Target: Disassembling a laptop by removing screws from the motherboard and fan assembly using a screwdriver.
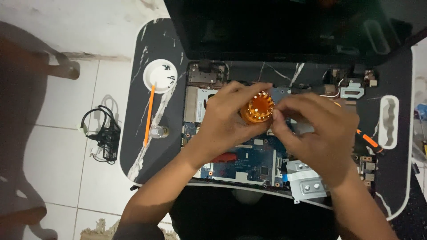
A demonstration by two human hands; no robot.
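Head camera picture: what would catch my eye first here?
First, the bright orange ribbed cylinder at the centre, gripped by the left hand while the right hand touches its side with its fingers. Under the hands lies an opened laptop with its blue circuit board bare, on a dark marbled table. At the left of the table sit a white round dish and an orange stick.

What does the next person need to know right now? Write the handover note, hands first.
Left hand: grip closed around the round orange bit holder, held above the board.
Right hand: fingertips at the holder's right edge; whether they pinch a bit cannot be told.
Opened laptop lies on the black marbled table, blue mainboard exposed, screen tilted back.
Orange-handled screwdriver lies right of the right hand; white dish and orange pencil left.
Done: cover off. Left: the mainboard is in place.
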